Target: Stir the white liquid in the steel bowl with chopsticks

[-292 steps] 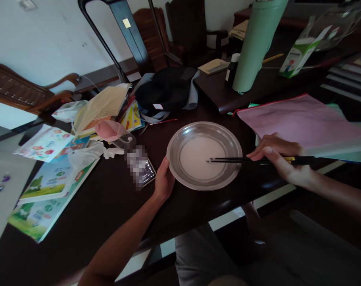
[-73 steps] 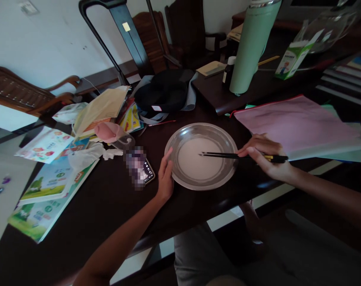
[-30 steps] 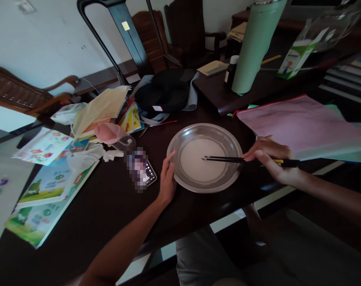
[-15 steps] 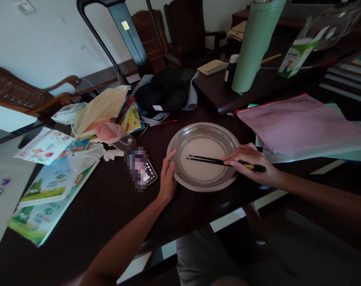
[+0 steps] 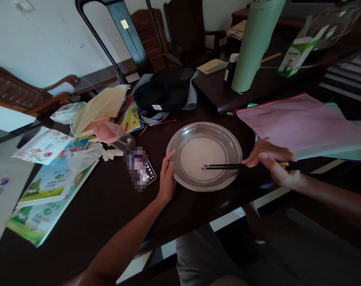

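Note:
A round metal bowl [image 5: 204, 184] sits on the dark table, with a pale, whitish round area at its middle; whether this is liquid or the bare bottom I cannot tell. My left hand [image 5: 168, 178] holds the bowl's left edge, fingers along the rim. A pair of black chopsticks [image 5: 228, 166] with gold bands is in my right hand [image 5: 269, 161], fingers closed around them right of the bowl. The chopsticks lie nearly level and close together, tips over the pale area. Whether the tips touch it is unclear.
Left of the bowl lie a phone [image 5: 149, 172], a pink-topped cup [image 5: 107, 133], crumpled tissue [image 5: 112, 154] and booklets [image 5: 43, 186]. A black bag [image 5: 162, 93] is behind. To the right are a pink zip pouch [image 5: 299, 127], a green tumbler [image 5: 254, 47] and a small carton [image 5: 296, 57].
My right hand has drawn back to the right with the chopsticks, and their tips have shifted right across the bowl. My left hand stays at the rim.

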`<state>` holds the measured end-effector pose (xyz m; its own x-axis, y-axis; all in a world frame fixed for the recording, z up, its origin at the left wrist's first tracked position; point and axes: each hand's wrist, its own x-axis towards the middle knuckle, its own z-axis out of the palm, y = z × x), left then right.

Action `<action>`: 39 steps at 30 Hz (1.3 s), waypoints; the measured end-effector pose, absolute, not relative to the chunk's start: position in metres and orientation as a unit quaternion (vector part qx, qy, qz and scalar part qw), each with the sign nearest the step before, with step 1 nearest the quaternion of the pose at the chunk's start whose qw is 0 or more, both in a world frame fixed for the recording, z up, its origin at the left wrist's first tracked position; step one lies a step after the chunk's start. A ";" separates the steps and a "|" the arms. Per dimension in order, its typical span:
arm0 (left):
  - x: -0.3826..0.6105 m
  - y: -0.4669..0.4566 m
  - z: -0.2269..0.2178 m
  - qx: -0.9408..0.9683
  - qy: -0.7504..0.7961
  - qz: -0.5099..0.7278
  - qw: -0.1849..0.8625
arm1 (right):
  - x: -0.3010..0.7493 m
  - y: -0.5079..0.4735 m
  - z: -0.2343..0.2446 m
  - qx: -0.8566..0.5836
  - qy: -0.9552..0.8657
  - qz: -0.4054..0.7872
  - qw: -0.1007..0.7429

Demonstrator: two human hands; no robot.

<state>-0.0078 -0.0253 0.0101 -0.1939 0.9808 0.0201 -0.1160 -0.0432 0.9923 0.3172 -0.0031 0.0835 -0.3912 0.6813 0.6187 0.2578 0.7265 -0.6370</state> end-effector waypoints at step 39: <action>-0.008 -0.026 0.009 0.434 0.503 0.579 0.473 | 0.304 0.011 0.074 -0.333 -0.843 0.135 0.399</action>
